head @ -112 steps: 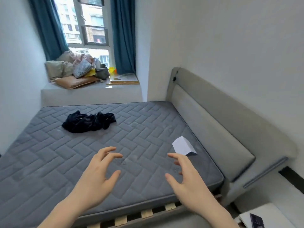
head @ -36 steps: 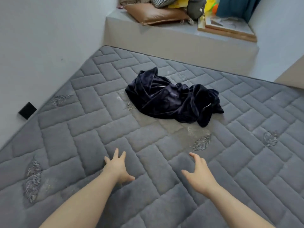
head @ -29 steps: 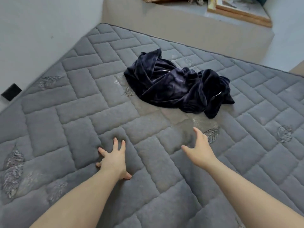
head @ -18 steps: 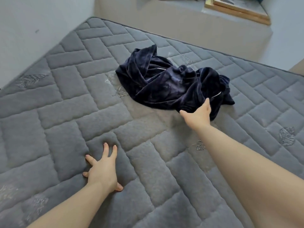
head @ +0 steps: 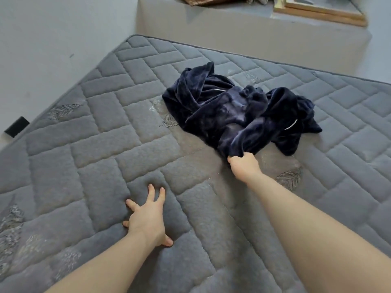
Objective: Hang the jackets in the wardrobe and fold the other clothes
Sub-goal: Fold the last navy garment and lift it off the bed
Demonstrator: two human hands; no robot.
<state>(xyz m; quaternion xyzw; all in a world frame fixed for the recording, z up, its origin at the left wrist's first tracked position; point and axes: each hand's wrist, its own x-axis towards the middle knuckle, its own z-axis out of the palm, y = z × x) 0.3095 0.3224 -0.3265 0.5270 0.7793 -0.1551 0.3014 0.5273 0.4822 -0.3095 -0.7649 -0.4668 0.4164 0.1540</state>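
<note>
Crumpled dark navy plush velvet-like garment [head: 237, 115] lies in a heap on the grey quilted mattress [head: 105, 149], toward the far side, near the beige window ledge [head: 243, 28]. Type of garment unclear while bunched; thin pale piping shows at two spots.

Right hand [head: 244, 166] reaches out, fingers [head: 231, 160] curled and clamped on the near edge of the heap, a fold of fabric pinched up off the mattress. Left hand [head: 147, 220] rests flat on the mattress well apart from the garment, fingers spread and straight, holding nothing, likely bracing the lean.

Handling, judged: soft, limp, no stiffness, so it drapes and will not keep shape. Pile looks thick, so moderately heavy for cloth but a one-hand drag should do. Fleecy surface gives good grip and will probably cling to the quilted mattress rather than slide. Not fragile.

Where to hold: the present edge pinch is fine for pulling it closer. For folding or hanging, better to find collar or shoulders, or waistband, and take it with both hands and shake it open first. Piping may help locate a seam or hem.
</note>
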